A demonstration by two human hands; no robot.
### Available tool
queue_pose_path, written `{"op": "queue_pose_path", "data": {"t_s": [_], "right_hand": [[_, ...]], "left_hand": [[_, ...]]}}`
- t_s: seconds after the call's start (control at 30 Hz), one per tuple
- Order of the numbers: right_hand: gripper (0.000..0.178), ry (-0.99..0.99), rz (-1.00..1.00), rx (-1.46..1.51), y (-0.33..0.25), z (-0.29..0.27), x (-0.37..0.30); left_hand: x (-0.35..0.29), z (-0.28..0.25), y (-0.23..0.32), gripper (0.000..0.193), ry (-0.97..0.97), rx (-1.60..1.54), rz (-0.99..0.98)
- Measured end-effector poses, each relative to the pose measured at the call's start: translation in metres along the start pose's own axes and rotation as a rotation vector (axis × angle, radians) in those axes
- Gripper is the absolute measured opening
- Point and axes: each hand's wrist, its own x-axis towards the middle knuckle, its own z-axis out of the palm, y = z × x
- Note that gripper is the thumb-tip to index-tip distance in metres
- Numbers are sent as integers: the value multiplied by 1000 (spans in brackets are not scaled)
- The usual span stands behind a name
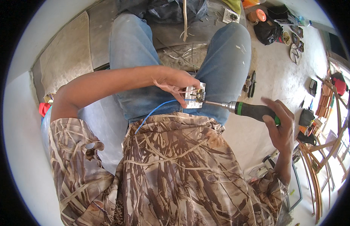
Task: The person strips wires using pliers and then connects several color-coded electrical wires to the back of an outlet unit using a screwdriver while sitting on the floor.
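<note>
Over my lap, my left hand [178, 84] grips a white electrical socket [193, 102] by its edge, with the metal terminals on its back facing up. A blue wire [154, 112] curves from the socket toward my shirt. A pale wire runs from my left fingers to the terminals. My right hand [282, 122] holds the black and green handle of a screwdriver [254, 111]. Its shaft points left, and the tip meets the right side of the socket's terminals. The exact screw under the tip is too small to make out.
Pliers [252, 84] lie on the floor right of my knee. Another white socket [230, 16] sits beyond that knee. Wire scraps [182, 56] are scattered between my legs. A black bag [267, 32], an orange-lidded container [257, 15] and sandals [294, 53] stand far right, near wooden pieces [325, 100].
</note>
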Motion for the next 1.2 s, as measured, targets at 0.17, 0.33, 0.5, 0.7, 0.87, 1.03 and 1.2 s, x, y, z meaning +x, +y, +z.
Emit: {"op": "queue_pose_path", "data": {"t_s": [0.17,0.33,0.5,0.7,0.87,1.03,1.2], "right_hand": [[43,32,-173,13,-3,4,2],[51,42,-95,-20,-20,3,1],[69,-196,-205,-250,-13,-8,-8],[52,84,-162,-14,-18,11,-10],[67,-230,-160,-213,-19,-4,-15],[56,69,-265,-43,-31,11,-8],[66,-371,-28,-209,-36,-10,-12]], "left_hand": [[-4,4,0,39,-3,-12,35],[-3,4,-3,39,4,-30,70],[-8,7,-1,37,30,-41,82],[-2,5,-7,38,29,-43,72],[1,0,-12,38,0,-60,86],[5,0,-12,39,8,-62,64],[9,-2,-18,38,25,-69,90]]}}
